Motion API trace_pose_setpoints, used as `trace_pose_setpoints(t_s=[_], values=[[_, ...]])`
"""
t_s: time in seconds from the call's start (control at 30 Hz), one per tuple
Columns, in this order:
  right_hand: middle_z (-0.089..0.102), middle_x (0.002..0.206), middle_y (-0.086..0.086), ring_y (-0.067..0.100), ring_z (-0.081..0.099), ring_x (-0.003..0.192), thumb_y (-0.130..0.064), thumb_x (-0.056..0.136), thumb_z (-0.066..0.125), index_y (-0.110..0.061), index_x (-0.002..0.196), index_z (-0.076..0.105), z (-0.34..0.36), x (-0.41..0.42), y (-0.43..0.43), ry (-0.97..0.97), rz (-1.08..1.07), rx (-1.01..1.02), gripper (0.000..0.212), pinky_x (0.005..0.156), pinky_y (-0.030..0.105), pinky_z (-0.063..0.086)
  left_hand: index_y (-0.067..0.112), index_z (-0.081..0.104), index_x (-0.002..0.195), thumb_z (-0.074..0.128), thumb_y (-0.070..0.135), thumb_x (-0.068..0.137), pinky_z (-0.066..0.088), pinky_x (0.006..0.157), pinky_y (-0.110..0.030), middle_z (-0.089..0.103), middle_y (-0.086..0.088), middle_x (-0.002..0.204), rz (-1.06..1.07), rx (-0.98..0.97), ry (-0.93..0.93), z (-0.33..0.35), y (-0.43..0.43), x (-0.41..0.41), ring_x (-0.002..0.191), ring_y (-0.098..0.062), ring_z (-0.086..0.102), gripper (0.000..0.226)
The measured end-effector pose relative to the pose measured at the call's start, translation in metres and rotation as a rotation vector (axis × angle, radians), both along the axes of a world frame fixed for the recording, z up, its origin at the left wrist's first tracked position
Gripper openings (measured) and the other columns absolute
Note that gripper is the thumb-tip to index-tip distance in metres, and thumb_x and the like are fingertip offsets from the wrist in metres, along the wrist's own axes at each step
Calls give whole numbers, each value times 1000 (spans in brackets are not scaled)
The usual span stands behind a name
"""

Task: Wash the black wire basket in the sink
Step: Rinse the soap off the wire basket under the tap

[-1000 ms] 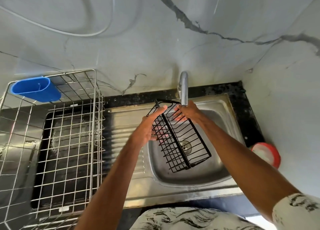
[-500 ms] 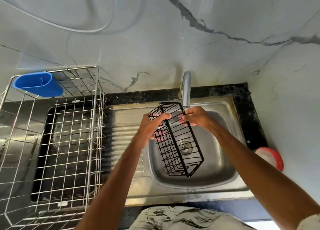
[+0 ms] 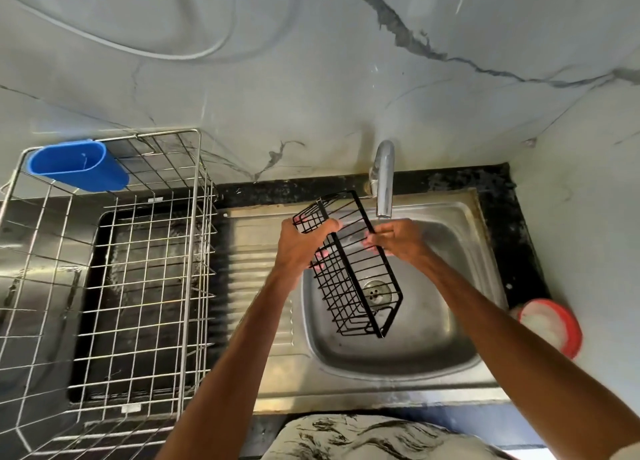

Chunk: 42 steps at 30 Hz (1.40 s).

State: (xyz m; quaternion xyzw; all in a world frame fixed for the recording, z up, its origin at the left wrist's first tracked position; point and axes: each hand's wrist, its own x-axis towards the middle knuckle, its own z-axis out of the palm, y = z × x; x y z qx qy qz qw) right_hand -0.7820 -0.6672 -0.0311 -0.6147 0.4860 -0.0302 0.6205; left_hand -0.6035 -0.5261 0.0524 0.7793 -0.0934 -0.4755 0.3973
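The black wire basket [image 3: 349, 279] hangs tilted over the steel sink [image 3: 426, 352], its far end up near the tap [image 3: 383, 182] and its near end low over the drain. My left hand [image 3: 303, 244] grips the basket's upper left corner, thumb over the rim. On the right side my right hand [image 3: 398, 239] holds the long rim wire just below the tap's mouth. Whether water runs from the tap cannot be told.
A large steel wire dish rack [image 3: 138, 272] stands on the left drainboard, with a blue plastic cup holder [image 3: 78, 168] hooked on its back corner. A red-rimmed round container [image 3: 550, 324] sits on the black counter right of the sink. Marble wall behind.
The basket has turned, its open side swinging from facing me towards the right, and its top end has shifted left of the tap. Both hands keep their hold.
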Motion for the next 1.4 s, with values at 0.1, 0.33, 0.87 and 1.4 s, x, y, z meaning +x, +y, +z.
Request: trace_pose_setpoints(t_s=[0.1,0.33,0.87,1.4], values=[[78,96,5,11,77,82,-19,89,76,-9,107,72,-7,-21,10,34,85,19,20,76,24,61,29,39,144,92,72,39,59,94,-53,58,-3,132,20,-1,14,-3,0,7,114,-28,66,125],[77,90,12,16,77,76,-12,87,77,-13,88,65,26,13,-16,28,3,-95,12,71,33,64,19,35,148,85,65,54,55,95,-50,46,-3,135,-88,-8,-45,7,-4,4,123,-24,53,117],[78,90,13,31,77,86,-13,87,78,1,105,75,-23,-42,17,64,-2,41,23,86,53,59,16,36,149,87,47,77,42,91,-29,45,1,135,-46,-71,-194,1,-15,3,113,-14,51,93],[77,96,17,19,76,76,-22,89,75,-3,102,76,-27,-24,17,14,-21,-17,22,77,38,63,26,41,134,88,62,58,62,90,-44,56,10,115,117,-148,-327,9,-9,17,105,-20,70,97]])
